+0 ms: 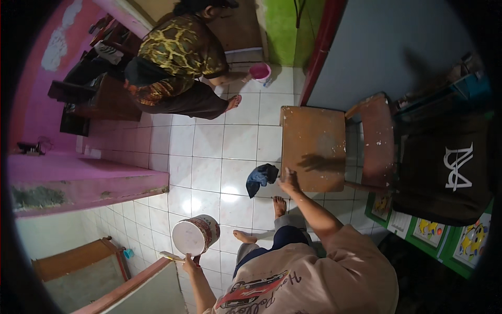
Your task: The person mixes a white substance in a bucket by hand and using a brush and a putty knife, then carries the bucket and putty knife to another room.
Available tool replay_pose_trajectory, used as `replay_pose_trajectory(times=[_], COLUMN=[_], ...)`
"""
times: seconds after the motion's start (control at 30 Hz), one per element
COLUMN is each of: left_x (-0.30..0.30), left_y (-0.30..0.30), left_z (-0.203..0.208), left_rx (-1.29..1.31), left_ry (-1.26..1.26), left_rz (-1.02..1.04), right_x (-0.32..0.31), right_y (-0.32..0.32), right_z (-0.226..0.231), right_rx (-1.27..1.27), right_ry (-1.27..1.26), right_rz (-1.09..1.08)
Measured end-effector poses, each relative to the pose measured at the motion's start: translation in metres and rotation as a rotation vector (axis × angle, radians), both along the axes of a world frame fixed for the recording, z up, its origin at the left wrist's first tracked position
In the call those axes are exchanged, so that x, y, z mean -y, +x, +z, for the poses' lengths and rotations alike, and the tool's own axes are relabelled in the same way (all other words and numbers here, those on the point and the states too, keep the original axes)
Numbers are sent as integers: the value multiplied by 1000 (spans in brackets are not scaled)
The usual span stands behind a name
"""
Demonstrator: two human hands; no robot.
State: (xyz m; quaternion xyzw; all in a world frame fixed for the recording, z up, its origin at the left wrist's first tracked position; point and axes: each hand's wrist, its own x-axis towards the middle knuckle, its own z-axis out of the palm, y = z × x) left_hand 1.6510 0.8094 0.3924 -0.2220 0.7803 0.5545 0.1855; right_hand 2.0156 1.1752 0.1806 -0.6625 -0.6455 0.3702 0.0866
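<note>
My left hand (pixel 190 264) is closed at the near left, with a flat paintbrush (pixel 171 256) sticking out of it to the left. The same hand meets the near side of a paint bucket (pixel 189 238), which has a pale round face and a brown-and-white printed side. My right hand (pixel 289 181) is by the front edge of a wooden chair's seat (pixel 314 125). From its fingertips hangs a crumpled dark blue cloth (pixel 260 179), over the tiled floor. The exact finger grip on the cloth is too small to make out.
Ahead, a bent-over person (pixel 183 57) reaches toward a pink-and-white bucket (pixel 260 72) on the floor. A low pink wall (pixel 94 183) juts in from the left. A partition edge (pixel 136 280) runs near my left arm. A black bag (pixel 444 172) hangs behind the chair, above green-framed panels (pixel 413 233).
</note>
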Motion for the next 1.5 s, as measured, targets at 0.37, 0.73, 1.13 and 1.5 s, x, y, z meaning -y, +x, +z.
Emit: replay_pose_trajectory(times=[0.37, 0.73, 1.13, 1.5], left_x=[87, 120, 172, 258], left_y=[-1, -22, -58, -135], left_z=[-20, -3, -5, -65], left_rx=[-71, -61, -93, -24], left_ry=[79, 22, 39, 55], left_rz=[217, 314, 434, 475], right_x=[-50, -15, 70, 227], right_y=[305, 378, 315, 222], right_z=[250, 197, 202, 207], right_rx=[965, -168, -95, -339], right_ry=[719, -89, -3, -190], right_rz=[-361, -759, -548, -744])
